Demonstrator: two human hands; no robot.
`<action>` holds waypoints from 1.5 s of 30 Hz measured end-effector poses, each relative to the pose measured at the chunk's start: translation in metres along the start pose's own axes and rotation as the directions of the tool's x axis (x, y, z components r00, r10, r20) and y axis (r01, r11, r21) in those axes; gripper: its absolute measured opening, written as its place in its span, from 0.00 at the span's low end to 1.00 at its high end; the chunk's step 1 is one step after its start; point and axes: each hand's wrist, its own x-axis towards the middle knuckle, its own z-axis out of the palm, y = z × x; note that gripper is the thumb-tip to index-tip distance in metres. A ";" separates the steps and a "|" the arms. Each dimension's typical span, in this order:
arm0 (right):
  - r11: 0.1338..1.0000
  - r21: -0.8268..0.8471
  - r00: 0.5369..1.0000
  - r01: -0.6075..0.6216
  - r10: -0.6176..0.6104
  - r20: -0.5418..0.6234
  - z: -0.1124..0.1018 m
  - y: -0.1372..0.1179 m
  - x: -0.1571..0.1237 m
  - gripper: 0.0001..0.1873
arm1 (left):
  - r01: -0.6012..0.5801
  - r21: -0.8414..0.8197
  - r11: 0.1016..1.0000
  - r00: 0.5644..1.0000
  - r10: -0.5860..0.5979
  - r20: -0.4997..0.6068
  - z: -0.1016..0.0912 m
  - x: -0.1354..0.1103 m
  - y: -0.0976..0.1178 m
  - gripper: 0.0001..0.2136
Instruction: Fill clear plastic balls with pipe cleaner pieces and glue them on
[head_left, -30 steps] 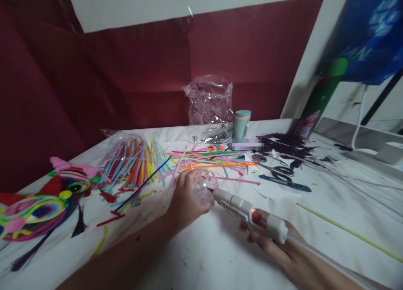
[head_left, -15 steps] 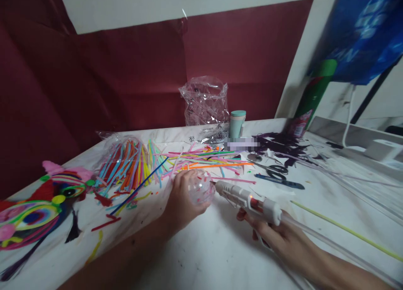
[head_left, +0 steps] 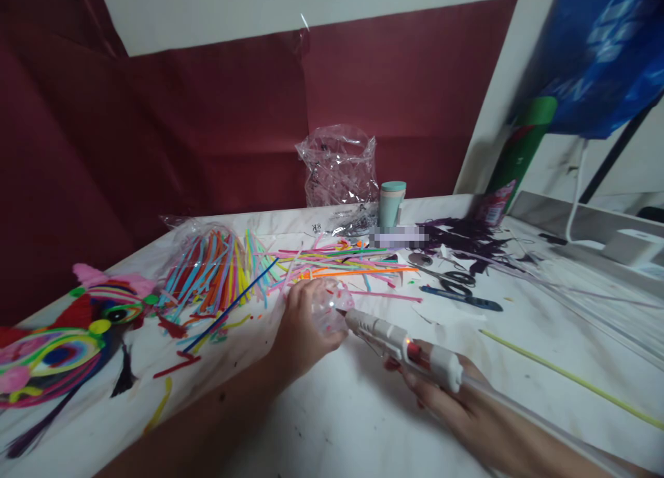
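Observation:
My left hand is wrapped round a clear plastic ball with pink and red flecks, held above the tabletop. In my right hand is a white hot glue gun, its orange light lit and a long clear glue stick running out of its back. The dark nozzle overlaps the ball's right side; whether it touches, I cannot tell. Behind the ball lie loose coloured pipe cleaners.
Bundled pipe cleaners in clear plastic lie left, beside a colourful mask-like craft. Black-handled scissors and a blue cutter knife lie right. A green cup stands behind; a yellow pipe cleaner lies right.
The glue gun in my right hand has moved left and slightly down, its nozzle now in front of the ball's side. My left hand and the ball have barely moved.

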 end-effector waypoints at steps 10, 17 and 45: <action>0.999 -0.005 0.998 -0.042 0.042 0.037 -0.002 0.002 0.003 0.15 | -0.053 0.029 0.998 0.998 0.054 -0.023 0.000 0.002 0.000 0.33; 0.993 -0.022 0.993 -0.114 0.115 0.032 -0.002 0.018 0.002 0.19 | -0.057 0.017 0.998 0.998 0.057 -0.012 -0.002 0.002 -0.001 0.34; 0.999 0.030 0.999 0.013 -0.011 -0.040 0.003 0.004 -0.001 0.12 | -0.047 0.019 0.999 0.998 0.048 -0.032 0.001 0.000 0.004 0.32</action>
